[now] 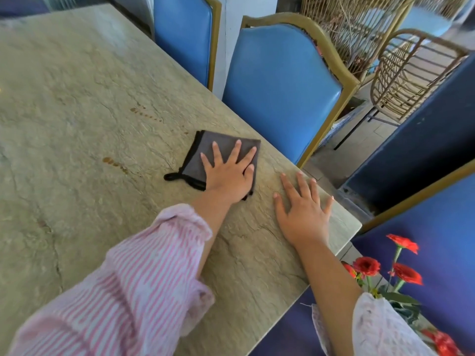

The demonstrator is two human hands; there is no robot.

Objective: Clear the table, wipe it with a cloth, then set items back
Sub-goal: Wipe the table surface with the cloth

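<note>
A folded grey cloth (205, 147) with black edging lies on the pale stone table (84, 129) near its right edge. My left hand (228, 173) presses flat on the cloth, fingers spread and straight. My right hand (303, 209) rests flat on the bare tabletop at the near right corner, fingers spread, holding nothing. Brown stains (115, 163) mark the stone left of the cloth, and more stains (146, 113) lie farther back.
Two blue padded chairs (280, 86) stand along the table's right side. A third blue chair (437, 227) is at the near right, with red flowers (385, 268) beside it. A dark blue partition (416, 142) and rattan chairs (408, 73) stand beyond.
</note>
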